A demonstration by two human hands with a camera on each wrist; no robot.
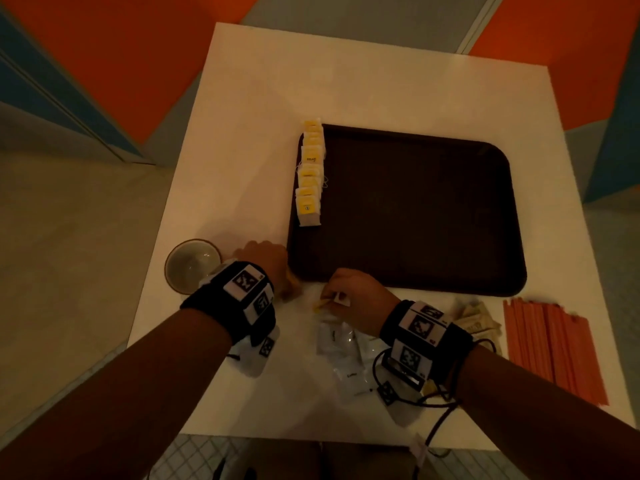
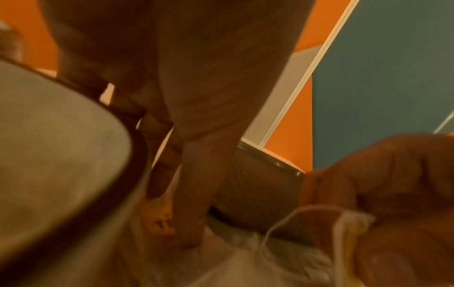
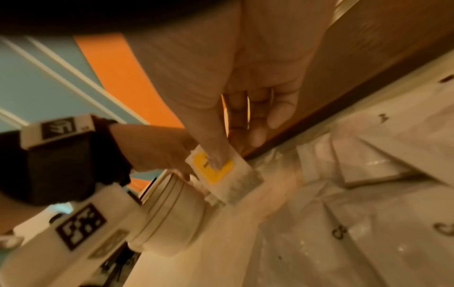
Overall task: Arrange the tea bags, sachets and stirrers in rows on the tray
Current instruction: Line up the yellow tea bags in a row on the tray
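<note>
A dark brown tray (image 1: pixel 433 271) lies on the white table, with a row of yellow-labelled tea bags (image 1: pixel 309 171) overlapping along its left rim. Just in front of the tray's near left corner, my right hand (image 1: pixel 334 297) pinches a yellow-labelled tea bag (image 3: pixel 216 174), thumb on its label. My left hand (image 1: pixel 277 271) is beside it, fingers curled down; its thumb and fingers pinch another tea bag (image 2: pixel 159 219) against the table. White sachets (image 1: pixel 341 344) lie under my right wrist. Brown sachets (image 1: pixel 479 318) and orange stirrers (image 1: pixel 550 344) lie at the near right.
A round cup (image 1: pixel 192 265) stands left of my left hand, close to the table's left edge. Most of the tray's floor (image 1: pixel 415 202) is bare. Wrist-camera cables (image 1: pixel 436 403) trail over the table's near edge.
</note>
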